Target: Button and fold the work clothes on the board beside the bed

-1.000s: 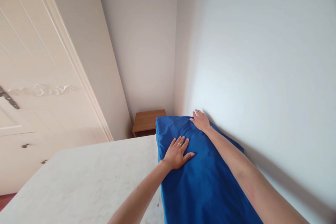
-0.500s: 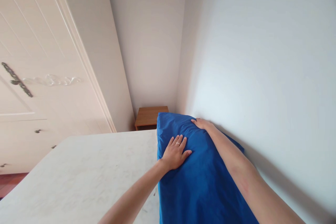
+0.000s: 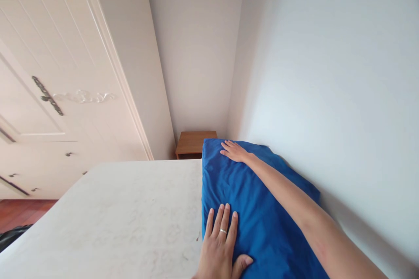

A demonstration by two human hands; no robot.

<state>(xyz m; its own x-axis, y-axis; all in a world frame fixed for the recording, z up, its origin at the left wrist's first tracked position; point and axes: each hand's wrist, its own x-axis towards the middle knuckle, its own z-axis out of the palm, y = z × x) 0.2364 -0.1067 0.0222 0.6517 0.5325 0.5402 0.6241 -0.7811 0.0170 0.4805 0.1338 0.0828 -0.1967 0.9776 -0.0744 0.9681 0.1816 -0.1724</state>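
Note:
A blue pillow [image 3: 255,209] lies along the right side of a bare white mattress [image 3: 124,213], against the wall. My left hand [image 3: 221,246], with a ring on one finger, rests flat and open on the pillow's near left edge. My right hand [image 3: 234,151] reaches out with the arm stretched over the pillow and lies open, fingers flat, on its far end.
A small brown wooden table [image 3: 194,143] stands in the corner beyond the mattress. A cream wardrobe [image 3: 59,96] with dark metal handles fills the left. White walls close the right and far sides. Red-brown floor [image 3: 22,211] shows at the lower left.
My left hand slid back toward me along the pillow's left edge. My right hand moved left across the pillow's far end. The view shifted slightly to the left.

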